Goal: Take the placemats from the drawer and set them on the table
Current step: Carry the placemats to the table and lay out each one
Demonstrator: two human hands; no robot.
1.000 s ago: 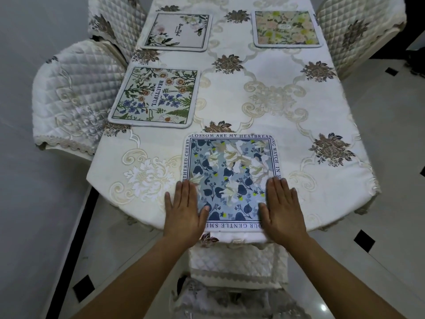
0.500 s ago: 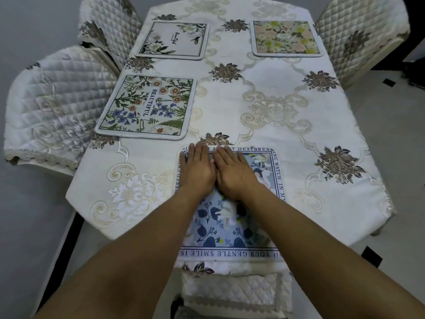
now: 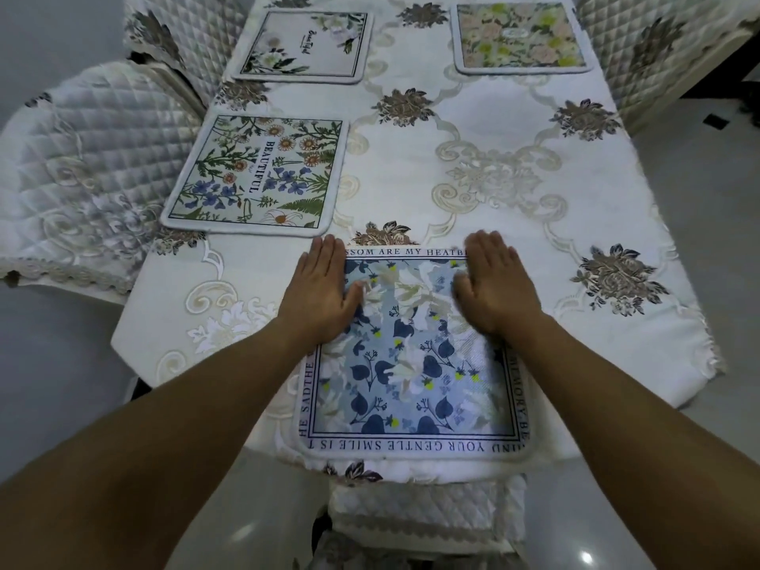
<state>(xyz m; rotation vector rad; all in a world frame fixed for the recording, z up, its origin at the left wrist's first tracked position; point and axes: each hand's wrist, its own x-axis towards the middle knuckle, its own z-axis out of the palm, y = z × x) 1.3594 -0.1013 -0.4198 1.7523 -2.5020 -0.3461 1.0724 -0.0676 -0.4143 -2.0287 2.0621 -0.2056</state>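
Flat palms [image 3: 318, 296] atop blue placemat [image 3: 411, 364]

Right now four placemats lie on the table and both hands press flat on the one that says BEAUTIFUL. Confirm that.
Not quite. Four placemats are down, but the head view shows the left hand and right hand pressing flat on the blue leaf placemat at the near edge. The BEAUTIFUL placemat lies untouched, further back to the left.

The blue-leafed, white-edged square placemat [image 3: 411, 364] nearest the camera carried border lettering: "SSOM ARE MY HEATB" along its far edge, "YOUR GENTLE SMILE IS" along its near edge, "MEMORY" on its right. The green wildflower placemat [image 3: 257, 174] read "BEAUTIFUL"
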